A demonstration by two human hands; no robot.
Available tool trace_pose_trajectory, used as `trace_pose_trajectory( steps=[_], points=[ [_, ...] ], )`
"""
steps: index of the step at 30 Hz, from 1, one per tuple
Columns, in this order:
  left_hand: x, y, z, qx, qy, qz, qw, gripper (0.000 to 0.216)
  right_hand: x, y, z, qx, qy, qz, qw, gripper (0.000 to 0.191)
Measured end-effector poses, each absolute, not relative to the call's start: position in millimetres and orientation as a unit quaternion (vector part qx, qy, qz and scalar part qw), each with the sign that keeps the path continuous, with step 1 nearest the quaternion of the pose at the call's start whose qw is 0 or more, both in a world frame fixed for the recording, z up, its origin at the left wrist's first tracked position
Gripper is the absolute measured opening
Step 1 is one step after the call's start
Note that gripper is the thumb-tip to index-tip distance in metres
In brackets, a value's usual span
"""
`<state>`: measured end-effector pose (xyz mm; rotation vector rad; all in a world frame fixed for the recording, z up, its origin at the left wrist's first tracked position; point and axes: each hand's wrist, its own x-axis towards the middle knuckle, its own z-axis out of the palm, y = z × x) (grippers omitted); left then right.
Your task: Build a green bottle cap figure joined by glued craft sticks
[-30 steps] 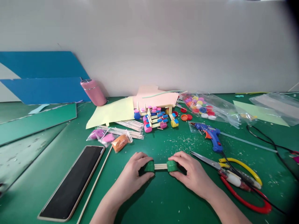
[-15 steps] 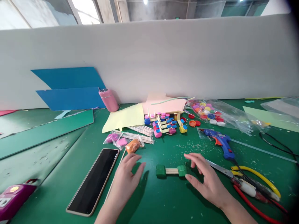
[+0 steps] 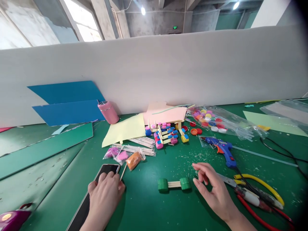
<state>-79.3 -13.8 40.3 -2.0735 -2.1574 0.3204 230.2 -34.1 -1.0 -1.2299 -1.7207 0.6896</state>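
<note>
On the green table (image 3: 141, 208), head view: both hands are off the dumbbell (image 3: 174, 184) now; a second ago we had one on each green end. The left hand (image 3: 106, 191) has swung out to the phone (image 3: 83, 207) and the right hand (image 3: 214, 194) has backed off slightly. Camera has tipped up too. We judge the piece stands by itself, both ends on its pale rods, so this bit of handling looks finished.

Dumbbell lies flat, between the hands: right end just beside the right fingertips, no contact we can see; left end well apart from the left hand. Right grip is parted, thumb and finger spread, nothing between. Left fingers are bent over the phone's upper part, stick (image 3: 123, 171) running in under the knuckles; we can't tell if that grip holds either one. Scissors (image 3: 227, 180) near the right hand, clay packet (image 3: 133, 160) beyond the left.
</note>
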Motion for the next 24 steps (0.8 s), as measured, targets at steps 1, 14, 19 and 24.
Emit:
trace_pose_trajectory(
  steps=[1, 14, 19, 24],
  points=[
    [-79.3, -14.1, 41.4, -0.68, -0.724, 0.102, 0.055, 0.029, 230.1, -34.4, -0.8, -0.496, -0.692, 0.281, 0.444, 0.028],
    [-81.0, -42.7, 52.4, -0.637, -0.766, -0.092, 0.001, 0.019, 228.1, -34.0, -2.4, -0.498, -0.679, 0.284, 0.459, 0.029],
    [-43.0, -37.8, 50.9, -0.711, -0.642, -0.239, -0.157, 0.01, 227.1, -33.4, -5.5, -0.496, -0.662, 0.287, 0.483, 0.023],
    [-0.3, -21.2, 55.9, -0.811, -0.486, -0.296, -0.137, 0.011, 224.0, -31.8, 9.0, -0.492, -0.654, 0.3, 0.49, 0.021]
  ],
)
